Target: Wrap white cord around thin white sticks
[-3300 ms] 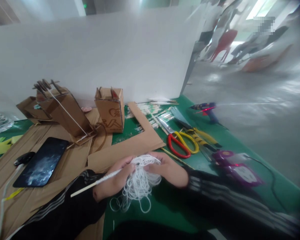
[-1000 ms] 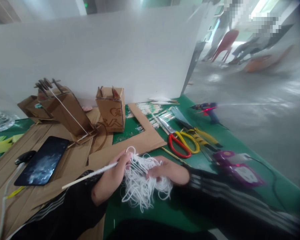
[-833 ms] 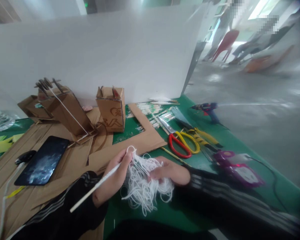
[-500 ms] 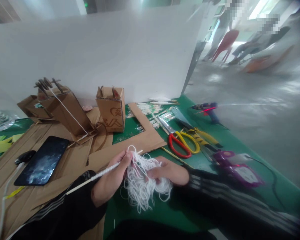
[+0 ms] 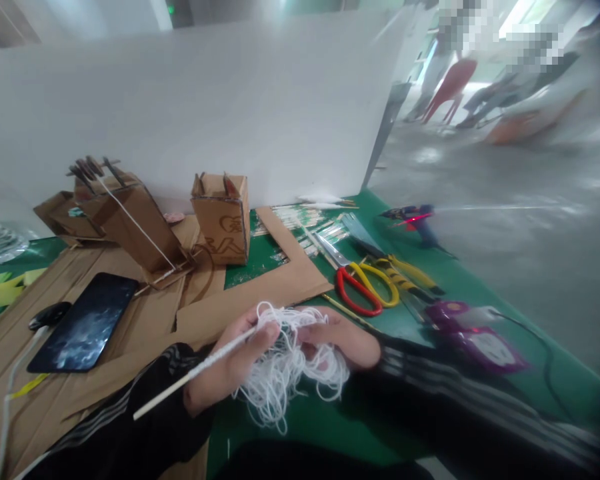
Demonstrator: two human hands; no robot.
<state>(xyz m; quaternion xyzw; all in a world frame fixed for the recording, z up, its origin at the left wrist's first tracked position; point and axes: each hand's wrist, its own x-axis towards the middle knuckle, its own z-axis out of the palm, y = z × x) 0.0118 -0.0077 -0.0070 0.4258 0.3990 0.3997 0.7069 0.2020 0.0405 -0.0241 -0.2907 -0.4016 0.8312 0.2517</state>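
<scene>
A: State the condition of each hand.

B: The left hand (image 5: 233,365) is clamped on a slim, pale wooden stick (image 5: 197,369), wrapped in white along part of its length. The right hand (image 5: 353,339) is clamped on a tangled bundle of thin white cord (image 5: 270,393).

A: Locate the bundle.

B: Lower centre of the frame, between both hands; loose loops hang over the green bench (image 5: 460,280).

A: Adjacent items?

B: Centre: L-shaped brown cardboard piece (image 5: 290,277). Right of centre: metal scissors with red and yellow handles (image 5: 349,268). Lower left: black rectangular smartphone (image 5: 85,327).
</scene>
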